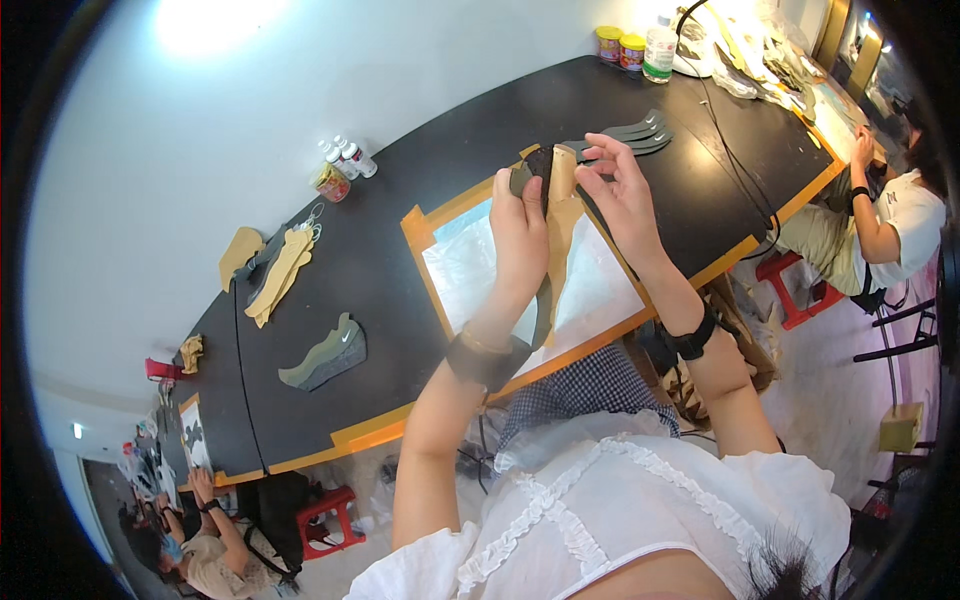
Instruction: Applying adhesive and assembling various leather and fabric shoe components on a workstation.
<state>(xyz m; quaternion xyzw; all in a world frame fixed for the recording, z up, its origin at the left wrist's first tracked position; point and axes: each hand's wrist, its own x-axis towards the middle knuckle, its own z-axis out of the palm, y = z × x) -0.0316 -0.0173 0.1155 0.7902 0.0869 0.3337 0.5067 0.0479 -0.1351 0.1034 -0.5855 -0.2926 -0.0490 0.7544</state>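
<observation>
My left hand [520, 225] is closed on a curved shoe-upper piece, dark olive and black at the top, with its thumb on the front. A tan backing piece [563, 180] hangs from it, running down over the bright panel [465, 262]. Close beside the tan edge is my right hand [622, 190], its fingers bent but apart; whether its fingertips touch the edge I cannot tell. Beyond my hands lies a stack of olive shoe pieces [640, 135] with white marks. Another olive and grey shoe piece [325, 355] lies on the table to the left.
Tan cut pieces [280, 275] lie at the left of the black table [390, 215]. Small bottles [345, 157] and a tin [330, 183] stand along its far edge. Dark cables [735, 150] cross the right side. Co-workers sit at both ends, near red stools [330, 522].
</observation>
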